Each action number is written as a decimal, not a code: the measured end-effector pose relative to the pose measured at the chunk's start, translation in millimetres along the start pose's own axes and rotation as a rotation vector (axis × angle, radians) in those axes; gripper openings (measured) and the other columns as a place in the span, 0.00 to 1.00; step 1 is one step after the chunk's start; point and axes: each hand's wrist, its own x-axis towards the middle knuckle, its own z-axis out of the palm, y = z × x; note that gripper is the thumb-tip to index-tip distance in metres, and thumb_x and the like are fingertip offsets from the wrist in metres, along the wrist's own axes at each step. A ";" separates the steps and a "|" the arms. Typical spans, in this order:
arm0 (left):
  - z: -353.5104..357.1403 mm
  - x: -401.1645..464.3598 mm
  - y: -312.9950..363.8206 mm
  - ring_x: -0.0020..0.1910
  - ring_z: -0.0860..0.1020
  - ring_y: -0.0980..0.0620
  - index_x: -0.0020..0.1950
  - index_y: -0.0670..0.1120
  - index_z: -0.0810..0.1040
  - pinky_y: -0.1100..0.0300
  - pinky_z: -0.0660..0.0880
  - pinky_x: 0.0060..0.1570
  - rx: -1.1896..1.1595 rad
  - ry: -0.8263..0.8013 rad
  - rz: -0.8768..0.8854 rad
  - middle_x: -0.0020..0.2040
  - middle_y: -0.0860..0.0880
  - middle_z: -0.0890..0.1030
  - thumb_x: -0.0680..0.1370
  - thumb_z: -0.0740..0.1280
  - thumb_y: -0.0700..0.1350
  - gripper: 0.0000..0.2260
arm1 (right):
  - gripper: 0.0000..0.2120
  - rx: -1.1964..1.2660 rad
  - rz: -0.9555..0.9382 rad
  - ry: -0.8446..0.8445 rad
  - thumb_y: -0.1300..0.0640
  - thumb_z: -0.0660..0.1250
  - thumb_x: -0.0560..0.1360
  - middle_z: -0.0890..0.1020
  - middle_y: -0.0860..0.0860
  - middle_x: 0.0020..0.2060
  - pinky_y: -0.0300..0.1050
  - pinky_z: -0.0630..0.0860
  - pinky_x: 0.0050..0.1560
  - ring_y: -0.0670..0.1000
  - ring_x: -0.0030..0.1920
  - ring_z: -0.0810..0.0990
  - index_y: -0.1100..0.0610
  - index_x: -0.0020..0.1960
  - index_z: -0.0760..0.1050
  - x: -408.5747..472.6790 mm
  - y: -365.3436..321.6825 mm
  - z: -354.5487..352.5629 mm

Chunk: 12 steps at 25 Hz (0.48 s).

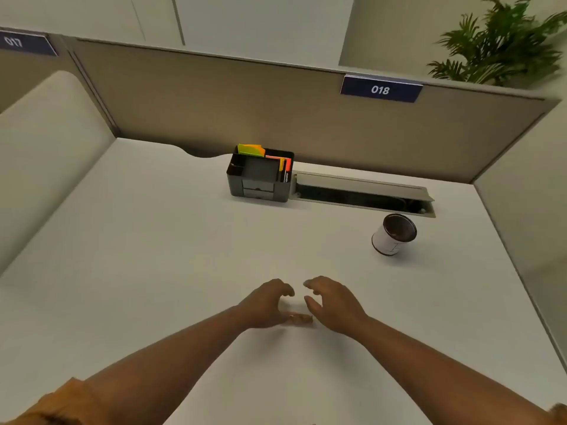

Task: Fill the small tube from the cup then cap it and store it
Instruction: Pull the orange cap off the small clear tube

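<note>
Hands closing in on the small tube

Left hand (266, 303) and right hand (333, 303) hover with fingers spread and curled around the small tube (301, 318), lying near the tabletop's (153, 256) front edge, probably to lift it; the cup (394, 235) stands toward the far right corner.

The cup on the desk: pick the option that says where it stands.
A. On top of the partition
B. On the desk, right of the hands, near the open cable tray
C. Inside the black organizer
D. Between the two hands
B. The cup stands on the white desk, away from both hands and to their right, just in front of the open cable tray and apart from the black organizer.
</note>
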 end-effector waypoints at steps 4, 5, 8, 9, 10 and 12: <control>22.3 5.2 -16.0 0.56 0.78 0.49 0.60 0.48 0.80 0.56 0.75 0.57 0.036 -0.001 -0.032 0.58 0.48 0.80 0.74 0.71 0.46 0.15 | 0.23 0.062 0.086 -0.260 0.41 0.68 0.74 0.79 0.45 0.60 0.43 0.74 0.58 0.48 0.58 0.78 0.51 0.66 0.76 4.7 9.5 19.4; 23.8 8.5 -18.1 0.53 0.79 0.50 0.57 0.48 0.82 0.53 0.77 0.56 0.014 0.023 -0.033 0.55 0.48 0.81 0.74 0.70 0.45 0.11 | 0.21 0.081 0.085 -0.284 0.40 0.68 0.73 0.81 0.46 0.56 0.45 0.76 0.54 0.48 0.54 0.79 0.51 0.61 0.78 7.5 11.1 25.4; 19.9 12.8 -18.7 0.46 0.79 0.53 0.51 0.51 0.83 0.56 0.78 0.50 -0.084 0.061 -0.039 0.49 0.51 0.82 0.73 0.72 0.49 0.08 | 0.10 0.129 0.063 -0.266 0.44 0.66 0.72 0.78 0.47 0.38 0.46 0.75 0.40 0.49 0.40 0.78 0.51 0.42 0.76 12.3 8.7 35.6; 19.7 14.7 -20.4 0.45 0.79 0.55 0.51 0.52 0.83 0.60 0.77 0.48 -0.121 0.067 -0.035 0.48 0.52 0.82 0.72 0.74 0.51 0.09 | 0.10 0.161 0.065 -0.257 0.45 0.66 0.73 0.77 0.47 0.35 0.45 0.73 0.39 0.48 0.39 0.77 0.51 0.41 0.76 14.2 10.7 39.2; 18.4 16.0 -20.9 0.44 0.79 0.58 0.51 0.53 0.83 0.64 0.76 0.46 -0.155 0.078 -0.031 0.48 0.54 0.82 0.72 0.75 0.52 0.09 | 0.09 0.184 0.059 -0.246 0.46 0.66 0.74 0.77 0.46 0.35 0.45 0.73 0.39 0.48 0.38 0.77 0.51 0.41 0.76 16.0 12.3 40.6; 12.6 19.2 -19.6 0.45 0.81 0.60 0.51 0.55 0.83 0.67 0.76 0.47 -0.242 0.104 -0.035 0.48 0.56 0.83 0.72 0.76 0.51 0.09 | 0.06 0.231 0.037 -0.225 0.48 0.66 0.76 0.79 0.46 0.36 0.45 0.74 0.41 0.47 0.39 0.77 0.50 0.46 0.78 20.6 16.8 40.5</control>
